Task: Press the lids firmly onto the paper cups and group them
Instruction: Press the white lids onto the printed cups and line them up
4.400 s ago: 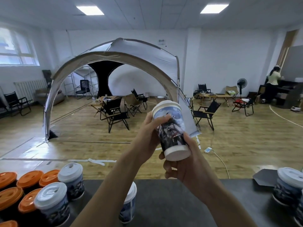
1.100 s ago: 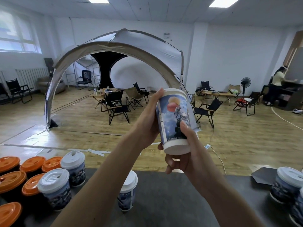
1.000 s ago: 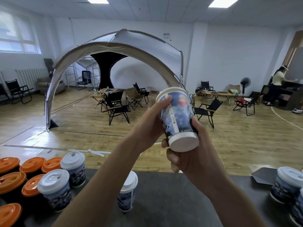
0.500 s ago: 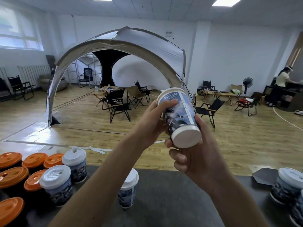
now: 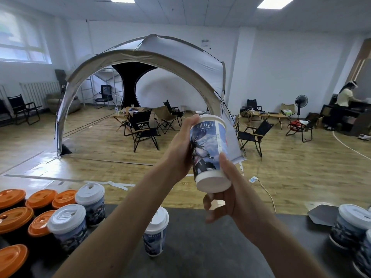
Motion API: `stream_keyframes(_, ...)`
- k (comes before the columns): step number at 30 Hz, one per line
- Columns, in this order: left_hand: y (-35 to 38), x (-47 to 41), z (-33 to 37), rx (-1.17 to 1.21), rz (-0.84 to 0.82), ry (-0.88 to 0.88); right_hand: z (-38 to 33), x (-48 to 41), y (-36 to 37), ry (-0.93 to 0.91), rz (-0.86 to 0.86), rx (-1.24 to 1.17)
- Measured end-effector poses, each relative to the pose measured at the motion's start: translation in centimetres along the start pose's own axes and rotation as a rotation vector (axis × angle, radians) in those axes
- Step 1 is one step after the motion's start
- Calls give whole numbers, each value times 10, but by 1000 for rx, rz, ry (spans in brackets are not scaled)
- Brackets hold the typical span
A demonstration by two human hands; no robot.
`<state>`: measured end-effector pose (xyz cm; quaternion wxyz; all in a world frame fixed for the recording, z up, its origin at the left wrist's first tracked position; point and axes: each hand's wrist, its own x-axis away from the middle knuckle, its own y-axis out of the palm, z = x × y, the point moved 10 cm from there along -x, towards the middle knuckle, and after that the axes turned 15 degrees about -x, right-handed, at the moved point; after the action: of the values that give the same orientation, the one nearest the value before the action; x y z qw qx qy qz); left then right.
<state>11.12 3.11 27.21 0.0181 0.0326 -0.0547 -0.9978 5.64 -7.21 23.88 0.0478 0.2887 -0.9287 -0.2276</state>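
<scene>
**Lid (image 5: 211, 118) mostly hidden**

A tilted paper cup (image 5: 208, 151) is gripped above the table (image 5: 200, 249), near its top by the left hand (image 5: 180, 147), at its base by the right hand (image 5: 232, 199). Cups (image 5: 14, 221) at 8 o'clock are cropped.

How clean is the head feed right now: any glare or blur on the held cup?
Head view: the held cup is evenly lit, print sharp, no glare; the curled fingers of the right hand look slightly blurred; the window at left is blown out; wide-angle distortion stretches the lidded cups at the right edge.
</scene>
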Motion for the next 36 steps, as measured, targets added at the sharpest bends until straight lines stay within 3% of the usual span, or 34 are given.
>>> stream_keyframes(3,4,2,2,-52,-35,7,-5,-1,-5,-21,33,1)
stream_keyframes(8,-2,2,7,-147,41,71,-3,1,0,13,-3,2)
stream_keyframes(13,1,1,6,-173,-50,126,-3,1,2,34,-50,-161)
stream_keyframes(18,-10,-1,3,-149,52,170,-5,-2,-5,-36,-8,-20)
stream_keyframes(22,1,-1,-2,-77,-21,134,-1,-3,1,-16,-33,-180)
stream_keyframes(29,-2,1,1,-67,81,180,2,-6,6,32,-69,-297)
stream_keyframes(33,4,1,1,-41,-3,151,5,-2,16,155,-198,-495)
stream_keyframes(36,-2,-3,2,-75,26,192,7,0,13,172,-227,-544)
